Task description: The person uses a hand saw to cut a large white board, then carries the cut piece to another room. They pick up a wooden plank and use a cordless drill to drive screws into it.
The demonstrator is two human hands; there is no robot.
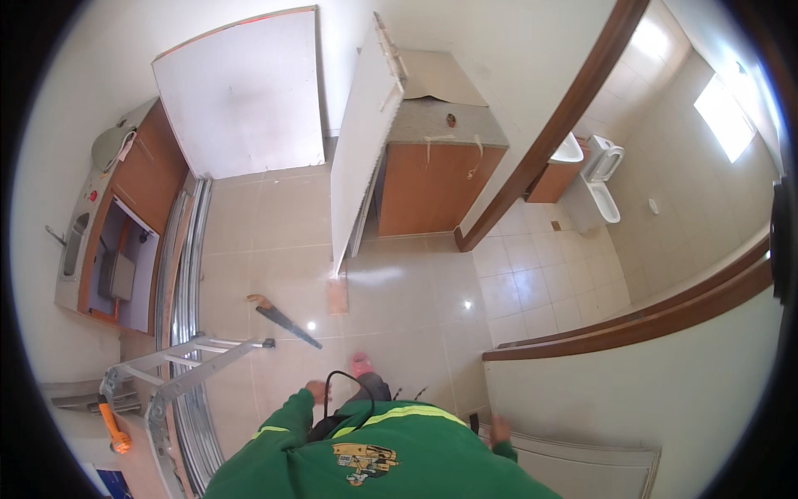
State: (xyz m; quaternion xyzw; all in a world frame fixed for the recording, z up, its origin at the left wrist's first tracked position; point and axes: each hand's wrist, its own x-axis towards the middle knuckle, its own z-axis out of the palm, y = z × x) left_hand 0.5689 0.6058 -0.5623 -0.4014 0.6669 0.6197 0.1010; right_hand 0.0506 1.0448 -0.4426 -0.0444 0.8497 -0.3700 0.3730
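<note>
From my remote seat I read the clock from the middle of the head view, twelve straight up. My left hand (317, 391) hangs low at seven o'clock, half hidden behind the green sleeve; I cannot tell whether its fingers are loose or curled. My right hand (500, 431) is at five, blurred, just beside the edge of a pale framed panel (573, 466). Whether it touches that panel, and how its fingers stand, I cannot tell either.

The thing nearest my left hand is the handsaw (287, 323), lying flat on the floor tiles at eight o'clock, apart from the hand. Its wooden handle points out toward nine and its blade slants down toward seven, so the tip is the end closer to me. I judge the handle the only good place to grip, reached around the blade rather than across the teeth.

A black cord (326, 392) loops beside my left hand; I would keep fingers clear of it. Footing deserves care too: the pink footwear (362, 363) sits between six and seven, near the blade tip, while the aluminium stepladder (195, 374) and the bundle of metal profiles (193, 258) crowd eight and nine.
</note>
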